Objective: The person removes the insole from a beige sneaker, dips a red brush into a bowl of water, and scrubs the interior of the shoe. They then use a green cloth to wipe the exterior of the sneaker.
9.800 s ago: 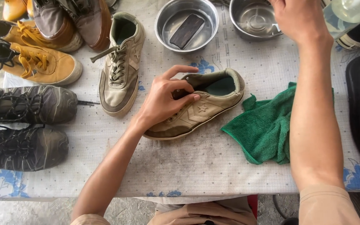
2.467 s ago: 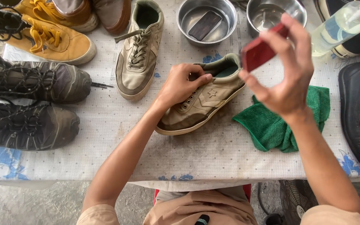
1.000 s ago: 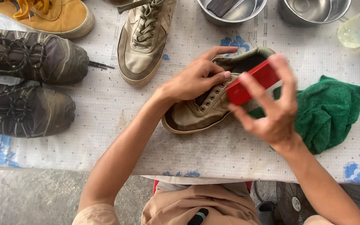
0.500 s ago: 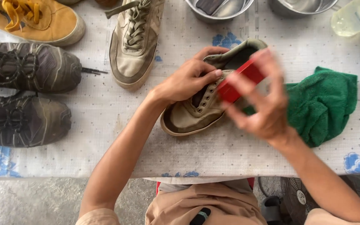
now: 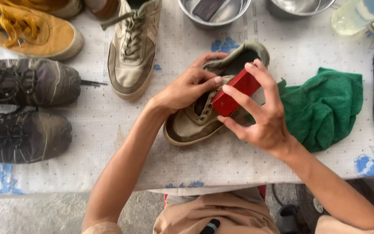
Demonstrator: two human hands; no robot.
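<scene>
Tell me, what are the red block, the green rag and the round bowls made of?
The red block in the right hand looks like hard plastic or painted wood: smooth, flat, sharp-edged. I cannot tell which. The green rag looks like fuzzy terry cloth, soft and crumpled. The bowls look like shiny steel, since they gleam and mirror light.

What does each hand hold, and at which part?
Right hand: red block, by its long edges. Left hand: beige shoe, at the tongue.
</scene>
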